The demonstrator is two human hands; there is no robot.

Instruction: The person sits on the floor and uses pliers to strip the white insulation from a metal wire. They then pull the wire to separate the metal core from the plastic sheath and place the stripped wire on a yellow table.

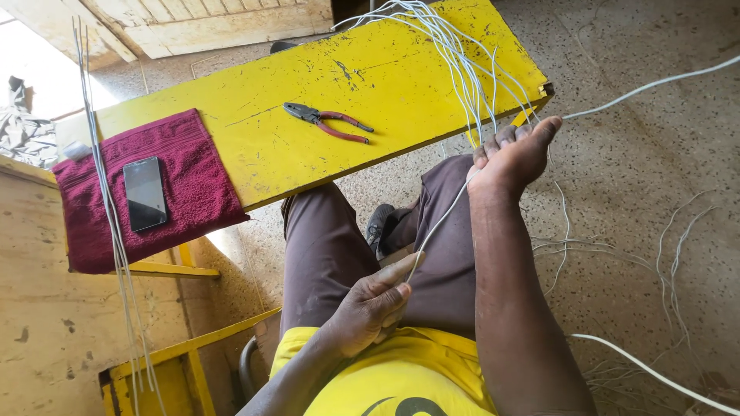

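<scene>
- Nearest me, at the lower centre of the frame, my left hand (375, 306) is closed on a thin white wire (439, 223), pinching its end between thumb and forefinger above my lap.
- That wire runs up and to the right, taut, across my brown trousers to my right hand (509, 158) in the right centre of the frame.
- My right hand is curled around the wire, thumb stretched out to the right; a thicker white cable (655, 83) leaves it toward the upper right edge.
- Right of my legs, loose white wire offcuts (678, 239) lie scattered on the speckled floor (640, 177).
- Along the left edge, a bunch of long straight wires (116, 231) runs from the top of the frame to the bottom.
- Further up, the yellow bench (385, 85) crosses the frame diagonally.
- On its left end lies a dark red towel (193, 177) with a black phone (144, 193) face up on it.
- At the bench's middle lie red-handled pliers (327, 122), apart from both hands.
- At the upper centre, a bundle of white wires (455, 54) drapes over the bench's far end down to my right hand.
</scene>
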